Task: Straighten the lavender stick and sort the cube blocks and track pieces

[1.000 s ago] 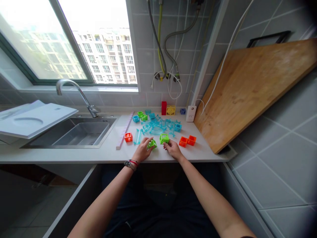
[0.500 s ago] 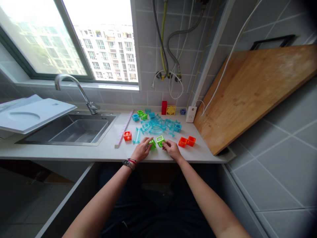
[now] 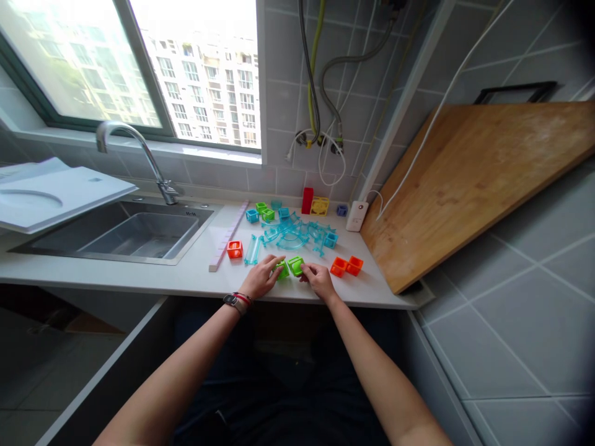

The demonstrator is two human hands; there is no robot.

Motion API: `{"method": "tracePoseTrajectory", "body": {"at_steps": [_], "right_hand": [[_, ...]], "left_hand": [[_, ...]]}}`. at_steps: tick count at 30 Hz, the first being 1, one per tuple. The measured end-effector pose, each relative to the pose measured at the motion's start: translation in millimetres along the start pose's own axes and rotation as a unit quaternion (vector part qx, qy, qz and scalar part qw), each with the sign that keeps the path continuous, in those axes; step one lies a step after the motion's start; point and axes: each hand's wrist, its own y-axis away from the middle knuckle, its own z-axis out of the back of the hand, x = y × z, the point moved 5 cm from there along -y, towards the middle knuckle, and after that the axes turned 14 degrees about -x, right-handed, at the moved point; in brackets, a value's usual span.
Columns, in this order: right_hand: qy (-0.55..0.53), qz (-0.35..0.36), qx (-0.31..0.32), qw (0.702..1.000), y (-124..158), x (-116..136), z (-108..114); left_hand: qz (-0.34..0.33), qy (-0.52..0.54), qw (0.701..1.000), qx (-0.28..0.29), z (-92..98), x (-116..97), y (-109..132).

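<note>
My left hand is closed on a green hollow cube block at the counter's front edge, its fingers over the top and left side. In my right hand a second green cube block is pinched by its right side. The two green blocks sit close together, nearly touching, slightly tilted to each other. To the right of my right hand lie two orange cube blocks side by side. Left of my left hand stands another orange cube, with clear blue straight track pieces beside it.
Behind my hands lies a pile of blue track pieces among several blue and green cubes. A red block and a yellow one stand by the wall. A pink strip separates them from the sink. A wooden board leans at right.
My right hand has turned its green block and brought it nearer the one in my left hand. The whole view has shifted slightly.
</note>
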Motion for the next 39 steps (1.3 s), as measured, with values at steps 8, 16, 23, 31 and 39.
{"method": "tracePoseTrajectory", "body": {"at_steps": [8,16,23,31,39], "right_hand": [[-0.062,-0.033,-0.029,0.997,-3.1,-2.9,6.3],[-0.075,-0.031,0.072,0.994,2.9,-1.4,-21.2],[-0.005,0.06,0.044,0.997,12.5,-1.5,-30.6],[0.055,0.069,0.028,0.996,16.5,-5.8,-29.1],[0.053,0.085,0.003,0.995,17.0,3.0,-29.7]], "left_hand": [[0.004,-0.01,1.0,0.006,-0.3,0.1,0.5],[0.018,0.001,1.0,-0.001,-1.3,2.3,-0.2],[0.028,0.01,0.999,-0.012,-3.7,9.5,1.1],[0.019,0.01,1.0,-0.006,-1.8,5.6,2.9],[-0.005,0.005,1.0,-0.008,-1.5,0.8,3.0]]}}
